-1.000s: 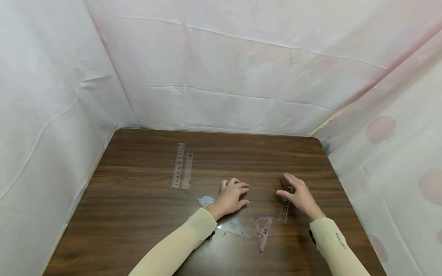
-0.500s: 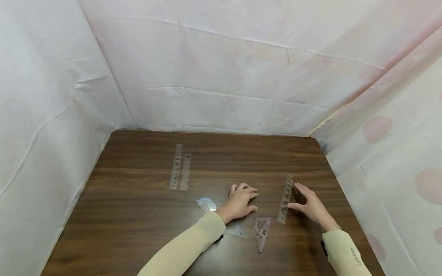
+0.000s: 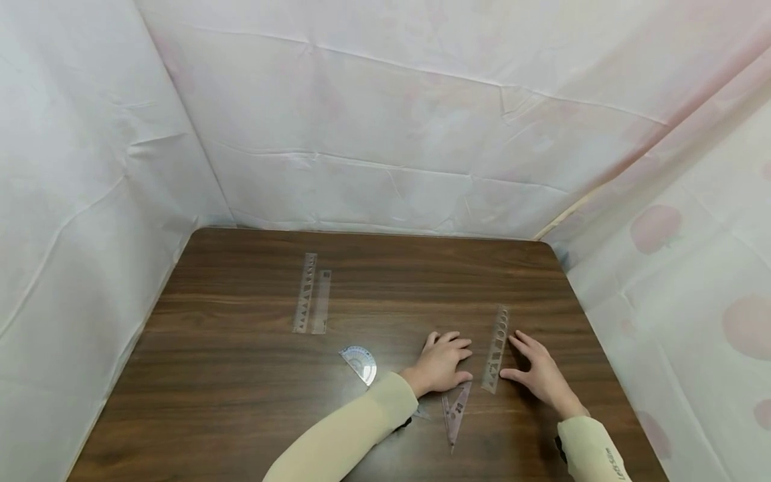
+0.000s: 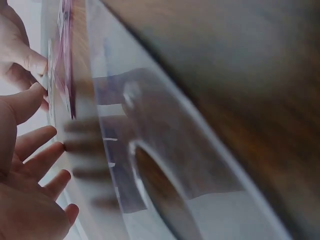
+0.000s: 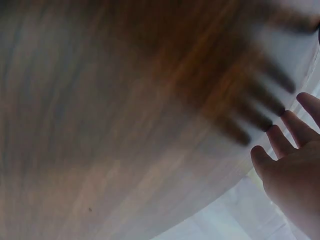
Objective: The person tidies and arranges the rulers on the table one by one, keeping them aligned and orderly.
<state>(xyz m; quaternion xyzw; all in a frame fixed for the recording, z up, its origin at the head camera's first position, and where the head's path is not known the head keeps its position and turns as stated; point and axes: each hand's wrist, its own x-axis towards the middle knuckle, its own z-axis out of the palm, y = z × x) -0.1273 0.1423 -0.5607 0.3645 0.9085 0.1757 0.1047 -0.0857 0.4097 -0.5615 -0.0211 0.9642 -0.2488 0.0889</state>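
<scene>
In the head view my left hand (image 3: 442,363) hovers low over the table with its fingers spread, holding nothing. Its thumb lies over the top end of a pink triangular set square (image 3: 456,418). A clear set square (image 4: 165,100) with a round hole fills much of the left wrist view; my left sleeve mostly covers it in the head view. To the right, a clear stencil ruler (image 3: 496,348) with cut-out shapes lies flat. My right hand (image 3: 539,375) is beside that ruler's right edge, fingers relaxed; whether the fingertips touch it I cannot tell.
A clear protractor (image 3: 360,363) lies left of my left hand. Farther back on the left, another stencil ruler (image 3: 305,292) and a shorter plain ruler (image 3: 322,301) lie side by side on the brown wooden table (image 3: 241,388). Pale curtains (image 3: 385,134) enclose the far sides.
My left hand has moved right, from above the clear set square to the pink one's top, uncovering the protractor. My right hand has moved off the stencil ruler to its right side.
</scene>
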